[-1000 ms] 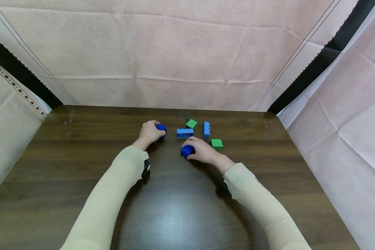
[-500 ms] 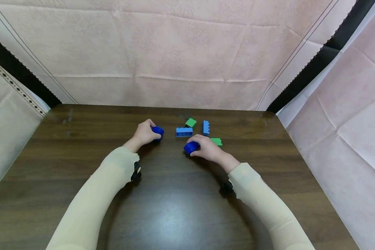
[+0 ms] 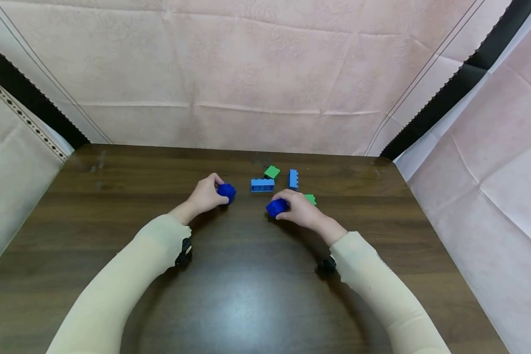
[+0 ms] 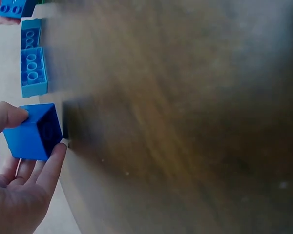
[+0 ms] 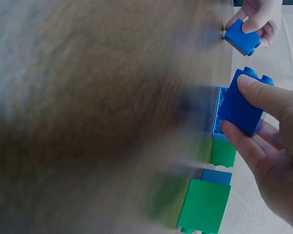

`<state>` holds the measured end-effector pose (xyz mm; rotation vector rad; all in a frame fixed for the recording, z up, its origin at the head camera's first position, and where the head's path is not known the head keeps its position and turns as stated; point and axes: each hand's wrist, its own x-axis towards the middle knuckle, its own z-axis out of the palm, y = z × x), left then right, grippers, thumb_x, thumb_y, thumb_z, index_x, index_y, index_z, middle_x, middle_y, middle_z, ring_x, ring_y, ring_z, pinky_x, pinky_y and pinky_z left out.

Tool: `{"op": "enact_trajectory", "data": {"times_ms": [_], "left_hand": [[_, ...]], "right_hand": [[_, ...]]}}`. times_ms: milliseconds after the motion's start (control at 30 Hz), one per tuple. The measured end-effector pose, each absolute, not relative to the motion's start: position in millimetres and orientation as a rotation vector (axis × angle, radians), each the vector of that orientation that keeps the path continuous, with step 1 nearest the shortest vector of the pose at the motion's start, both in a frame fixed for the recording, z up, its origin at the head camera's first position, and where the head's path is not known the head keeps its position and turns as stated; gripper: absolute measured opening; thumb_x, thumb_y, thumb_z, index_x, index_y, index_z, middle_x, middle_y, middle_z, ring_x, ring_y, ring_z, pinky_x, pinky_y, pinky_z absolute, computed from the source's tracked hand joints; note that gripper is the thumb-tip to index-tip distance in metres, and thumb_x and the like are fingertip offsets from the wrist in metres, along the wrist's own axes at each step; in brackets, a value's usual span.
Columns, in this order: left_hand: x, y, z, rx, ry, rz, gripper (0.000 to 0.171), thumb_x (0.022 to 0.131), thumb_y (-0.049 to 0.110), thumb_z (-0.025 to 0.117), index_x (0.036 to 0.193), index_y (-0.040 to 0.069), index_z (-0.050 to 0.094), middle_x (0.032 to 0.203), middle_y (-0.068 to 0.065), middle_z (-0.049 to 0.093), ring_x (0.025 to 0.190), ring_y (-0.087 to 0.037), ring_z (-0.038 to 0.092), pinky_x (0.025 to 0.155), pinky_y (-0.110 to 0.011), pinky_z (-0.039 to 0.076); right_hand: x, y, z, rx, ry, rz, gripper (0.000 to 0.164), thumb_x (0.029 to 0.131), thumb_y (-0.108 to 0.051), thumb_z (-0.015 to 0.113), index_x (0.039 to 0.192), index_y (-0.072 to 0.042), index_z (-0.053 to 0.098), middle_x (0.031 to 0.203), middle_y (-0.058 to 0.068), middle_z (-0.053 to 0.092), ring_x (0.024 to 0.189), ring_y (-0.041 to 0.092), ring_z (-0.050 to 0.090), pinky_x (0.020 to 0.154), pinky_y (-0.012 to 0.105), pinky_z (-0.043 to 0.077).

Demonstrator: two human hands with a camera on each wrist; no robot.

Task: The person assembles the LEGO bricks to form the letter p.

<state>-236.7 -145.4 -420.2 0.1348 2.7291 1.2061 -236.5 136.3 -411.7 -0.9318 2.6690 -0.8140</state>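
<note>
My left hand [image 3: 205, 194] pinches a dark blue toy brick [image 4: 31, 132] between thumb and fingers, low over the table's far half. To the right, my right hand [image 3: 302, 209] holds another dark blue toy brick [image 5: 243, 103] by its sides, studs facing away from the palm in the right wrist view. A gap of bare tabletop separates the two held bricks. Just beyond them lies a lighter blue brick [image 3: 262, 185] on its side, and a second lighter blue brick [image 3: 293, 179] stands to its right. My right hand partly hides a green brick [image 5: 204, 206] in the head view.
Another green brick [image 3: 272, 172] sits behind the lighter blue one. All rest on a dark brown wooden table [image 3: 230, 285], whose far edge meets a pale cloth backdrop [image 3: 265, 83]. Cloth also hangs at both sides.
Both hands keep their bricks. The left hand has shifted slightly left and toward the person, tilting its brick; the right hand has moved right and a little farther away, covering more of the green brick.
</note>
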Motion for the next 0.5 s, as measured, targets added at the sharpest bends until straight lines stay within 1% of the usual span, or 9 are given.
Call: {"op": "enact_trajectory", "data": {"times_ms": [167,367,500], "left_hand": [[-232.0,-143.5,-422.6,0.173,2.705,1.22,0.044,0.081,0.01,0.068,0.116,-0.003,0.044,0.119,-0.026,0.054,0.109,-0.037,0.054,0.096,-0.049,0.046],[-228.5,-143.2,-424.6,0.218,2.696,1.239,0.042,0.08,0.009,0.069,0.113,-0.001,0.045,0.119,-0.026,0.054,0.109,-0.036,0.054,0.095,-0.049,0.047],[-226.8,-144.9,-424.6,0.232,2.694,1.263,0.041,0.079,0.007,0.069,0.112,-0.001,0.046,0.117,-0.026,0.056,0.107,-0.035,0.055,0.093,-0.047,0.048]], "right_hand": [[-236.0,135.6,-411.2,-0.913,2.67,-0.823,0.04,0.082,-0.015,0.072,0.118,-0.007,0.058,0.125,0.014,0.057,0.116,0.033,0.054,0.091,0.045,0.051],[-236.4,137.4,-411.3,-0.852,2.622,-0.92,0.04,0.082,-0.015,0.073,0.118,-0.007,0.057,0.124,0.015,0.057,0.116,0.033,0.055,0.092,0.045,0.051],[-237.4,139.5,-412.4,-0.799,2.591,-0.992,0.039,0.081,-0.015,0.073,0.117,-0.008,0.057,0.123,0.015,0.057,0.112,0.032,0.057,0.089,0.045,0.052]]}}
